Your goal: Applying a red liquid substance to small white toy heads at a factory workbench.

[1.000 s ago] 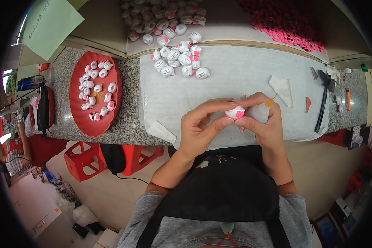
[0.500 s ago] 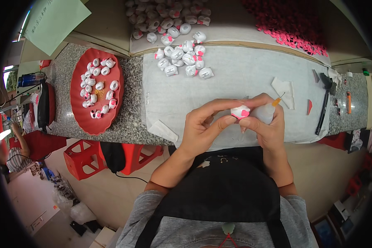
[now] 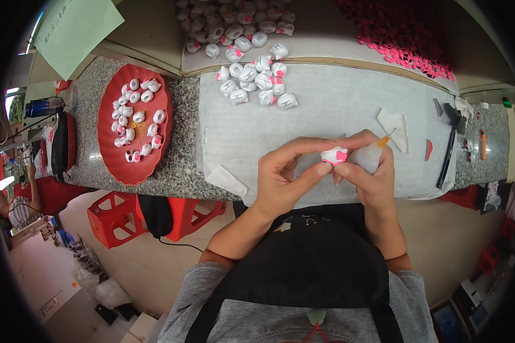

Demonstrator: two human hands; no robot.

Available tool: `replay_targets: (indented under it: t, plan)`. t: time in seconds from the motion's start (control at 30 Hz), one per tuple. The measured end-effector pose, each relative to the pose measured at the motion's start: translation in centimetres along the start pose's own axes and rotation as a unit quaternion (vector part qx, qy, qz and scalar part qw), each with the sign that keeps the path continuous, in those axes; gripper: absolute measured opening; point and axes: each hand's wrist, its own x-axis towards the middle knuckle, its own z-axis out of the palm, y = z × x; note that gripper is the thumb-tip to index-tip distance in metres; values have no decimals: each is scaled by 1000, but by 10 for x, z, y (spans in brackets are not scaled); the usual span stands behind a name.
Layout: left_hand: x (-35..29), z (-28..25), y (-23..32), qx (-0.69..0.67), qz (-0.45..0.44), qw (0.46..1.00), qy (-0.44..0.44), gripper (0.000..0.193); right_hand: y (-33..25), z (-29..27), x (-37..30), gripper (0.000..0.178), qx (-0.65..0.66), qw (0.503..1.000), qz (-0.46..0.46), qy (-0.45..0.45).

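Note:
Between both thumbs and fingers I hold a small white figurine head (image 3: 332,155) with a pink bow and a pink lower edge. My left hand (image 3: 286,174) pinches it from the left. From the right, my right hand (image 3: 372,171) presses against it, thumb at its lower edge. That same hand also keeps a translucent squeeze bottle (image 3: 367,157) with an orange needle tip in its palm, the needle pointing up and right. Fingertips behind the figurine head are partly hidden.
Loose white figurine heads (image 3: 262,80) lie on the white sheet (image 3: 234,131) and pile up behind. A red scalloped tray (image 3: 111,163) holds several more at left. Many pink pieces (image 3: 406,51) sit at the back right. Paper scraps (image 3: 393,128) and a black pen-like tool (image 3: 446,157) lie right.
Both hands keep the figurine head and bottle in nearly the same place. The view has shifted very slightly; at far left, another person has moved a little.

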Motion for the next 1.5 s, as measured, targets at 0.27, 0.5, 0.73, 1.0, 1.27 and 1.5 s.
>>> replay_targets:
  t: [0.27, 0.5, 0.73, 1.0, 1.27, 1.5]
  plan:
    - [0, -8, -4, -35, 20, 999, -8, 21, -1, 2, 4, 26, -16, 999, 21, -26]
    - [-2, -3, 4, 42, 37, 998, -18, 23, -1, 2, -2, 28, -18, 1000, 4, -6]
    - [-1, -82, 55, 361, 232, 856, 290, 28, -8, 5, 11, 45, -79, 997, 13, 21]
    - [34, -63, 43, 601, 219, 768, 34, 28, -15, -13, 2, 34, -80, 994, -16, 71]
    - [59, -46, 17, 668, 224, 703, -103, 27, -19, -25, -9, 32, 22, 998, 56, 37]
    - [37, -11, 16, 225, 7, 974, 20, 14, -29, -24, -13, 27, -44, 994, -17, 94]
